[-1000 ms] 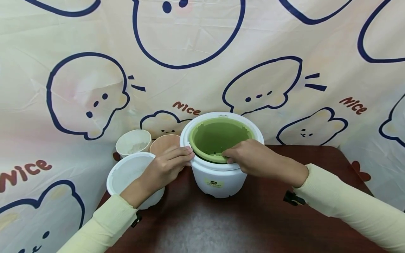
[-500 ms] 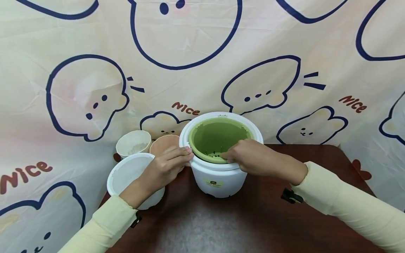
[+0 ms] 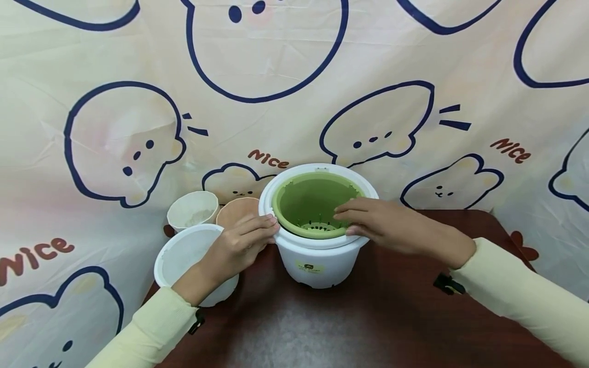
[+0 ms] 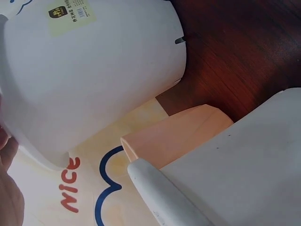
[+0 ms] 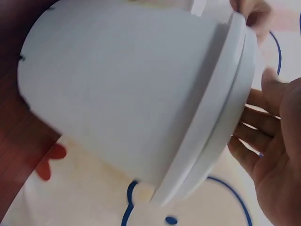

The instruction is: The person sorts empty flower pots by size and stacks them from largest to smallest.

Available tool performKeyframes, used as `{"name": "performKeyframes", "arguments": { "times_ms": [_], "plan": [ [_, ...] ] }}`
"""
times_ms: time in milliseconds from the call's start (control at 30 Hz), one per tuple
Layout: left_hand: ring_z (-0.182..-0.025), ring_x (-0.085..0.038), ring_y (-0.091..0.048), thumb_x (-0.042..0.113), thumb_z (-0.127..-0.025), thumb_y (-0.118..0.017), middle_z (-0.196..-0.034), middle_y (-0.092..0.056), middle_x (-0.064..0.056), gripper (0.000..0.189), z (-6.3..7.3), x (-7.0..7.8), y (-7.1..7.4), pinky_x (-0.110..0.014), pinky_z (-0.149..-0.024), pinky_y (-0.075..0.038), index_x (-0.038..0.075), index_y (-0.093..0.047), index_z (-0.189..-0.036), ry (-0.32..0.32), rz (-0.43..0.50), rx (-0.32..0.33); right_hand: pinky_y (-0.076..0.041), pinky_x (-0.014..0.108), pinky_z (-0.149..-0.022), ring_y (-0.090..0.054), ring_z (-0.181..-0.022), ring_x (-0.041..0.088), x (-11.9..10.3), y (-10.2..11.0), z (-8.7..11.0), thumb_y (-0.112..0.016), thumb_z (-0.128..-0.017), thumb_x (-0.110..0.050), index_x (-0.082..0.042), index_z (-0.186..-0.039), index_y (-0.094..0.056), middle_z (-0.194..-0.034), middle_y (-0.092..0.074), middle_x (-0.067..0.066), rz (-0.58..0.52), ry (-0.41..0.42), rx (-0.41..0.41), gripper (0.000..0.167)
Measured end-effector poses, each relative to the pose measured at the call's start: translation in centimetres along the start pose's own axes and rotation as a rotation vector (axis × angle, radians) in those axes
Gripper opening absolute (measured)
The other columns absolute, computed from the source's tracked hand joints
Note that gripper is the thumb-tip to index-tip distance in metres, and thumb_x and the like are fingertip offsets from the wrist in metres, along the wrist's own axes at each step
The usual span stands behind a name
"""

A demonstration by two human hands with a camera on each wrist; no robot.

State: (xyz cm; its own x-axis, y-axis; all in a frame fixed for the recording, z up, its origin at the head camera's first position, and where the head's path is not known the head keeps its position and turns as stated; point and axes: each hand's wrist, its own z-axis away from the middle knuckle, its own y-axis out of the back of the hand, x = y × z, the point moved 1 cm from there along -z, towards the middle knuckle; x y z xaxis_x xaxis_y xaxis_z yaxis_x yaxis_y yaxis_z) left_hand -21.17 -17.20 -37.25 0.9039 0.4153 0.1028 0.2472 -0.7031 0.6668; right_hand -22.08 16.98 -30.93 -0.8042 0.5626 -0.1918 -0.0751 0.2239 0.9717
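Observation:
A white flowerpot (image 3: 317,263) with a yellow label stands upright on the table. Inside it sits a green flowerpot (image 3: 317,199) with slots in its bottom. In the right wrist view, two white rims (image 5: 207,117) are stacked at the top. My left hand (image 3: 241,240) grips the white rim at its left side, thumb below and fingertips on top. On the opposite side, my right hand (image 3: 391,222) hangs over the rim, its fingers loosely extended above the green opening and holding nothing. The label (image 4: 70,14) shows in the left wrist view.
At the left stands another white pot (image 3: 163,260), partly behind my left forearm. Behind it are an orange pot (image 3: 236,208) and a cream pot (image 3: 193,207). The dark wooden table (image 3: 294,327) meets a patterned cloth backdrop (image 3: 276,61) at the back.
My right hand has let go of the green pot's rim, moved right and straightened its fingers. The green pot has settled slightly lower inside the white one. My left hand keeps its grip.

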Motion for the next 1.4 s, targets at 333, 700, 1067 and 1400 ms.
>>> {"name": "performKeyframes", "arguments": {
  "times_ms": [333,700,1067,1400],
  "plan": [
    [-0.109,-0.029,-0.072,0.03,-0.103,-0.057,-0.116,-0.076,-0.012,0.037,0.1,0.0,-0.2,-0.022,-0.105,-0.052,0.001,-0.077,-0.115,-0.015,0.021,0.024,-0.059,0.041,-0.098,-0.059,-0.133,0.028,4.0,0.5,4.1,-0.081,-0.085,-0.031,-0.026,-0.149,-0.054,-0.155,-0.051,0.007,0.075,-0.04,0.081,0.069],
    [-0.111,-0.03,-0.072,0.027,-0.104,-0.057,-0.116,-0.076,-0.012,0.035,0.1,0.2,-0.3,-0.024,-0.107,-0.051,0.0,-0.077,-0.115,-0.054,0.042,0.062,-0.044,0.013,-0.108,-0.052,-0.142,0.016,6.0,-1.1,4.4,-0.082,-0.085,-0.017,-0.019,-0.15,-0.055,-0.153,-0.055,0.003,0.098,0.157,0.195,0.07],
    [-0.111,-0.03,-0.072,0.026,-0.104,-0.056,-0.117,-0.076,-0.012,0.034,0.3,0.2,-0.2,-0.024,-0.107,-0.051,0.0,-0.076,-0.116,-0.049,0.035,0.056,-0.044,0.02,-0.11,-0.061,-0.133,0.021,6.0,-1.6,4.0,-0.043,-0.107,-0.034,-0.013,-0.149,-0.054,-0.15,-0.058,0.0,0.261,0.296,0.232,0.048],
    [-0.111,-0.032,-0.071,0.021,-0.107,-0.053,-0.118,-0.074,-0.014,0.033,0.1,0.3,-0.1,-0.027,-0.107,-0.052,-0.002,-0.074,-0.118,-0.1,-0.011,0.052,-0.04,0.017,-0.112,-0.06,-0.133,0.023,6.2,-1.7,4.0,-0.044,-0.108,-0.035,-0.014,-0.147,-0.056,-0.15,-0.058,0.0,0.231,0.299,0.235,0.046]
  ]
}}
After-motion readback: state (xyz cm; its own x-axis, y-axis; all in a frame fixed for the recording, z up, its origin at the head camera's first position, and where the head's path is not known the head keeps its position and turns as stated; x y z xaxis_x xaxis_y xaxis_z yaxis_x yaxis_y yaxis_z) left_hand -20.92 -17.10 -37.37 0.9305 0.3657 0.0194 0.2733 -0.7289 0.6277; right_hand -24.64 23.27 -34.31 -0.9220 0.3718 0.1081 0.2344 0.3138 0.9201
